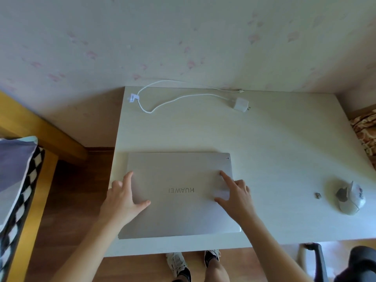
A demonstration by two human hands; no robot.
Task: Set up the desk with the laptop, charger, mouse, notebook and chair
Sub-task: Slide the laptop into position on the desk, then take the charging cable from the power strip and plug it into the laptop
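A closed silver laptop (179, 180) lies flat near the front left of the white desk (274, 143), its logo upside down to me. My left hand (122, 198) rests with spread fingers on the lid's left edge. My right hand (234, 194) lies spread on the lid's right part, fingertips touching it. A white charger (241, 104) with its looped white cable (162, 102) lies at the desk's back edge. A pale mouse (350, 198) sits at the right, with a tiny dongle (317, 196) just left of it. Part of a dark chair (356, 265) shows at the bottom right. No notebook is in view.
A wallpapered wall runs behind the desk. A wooden bed frame (40, 137) and a checkered pillow (18, 176) stand to the left. Patterned fabric (366, 131) shows at the far right. My shoes (179, 265) stand on the wooden floor under the desk's front edge.
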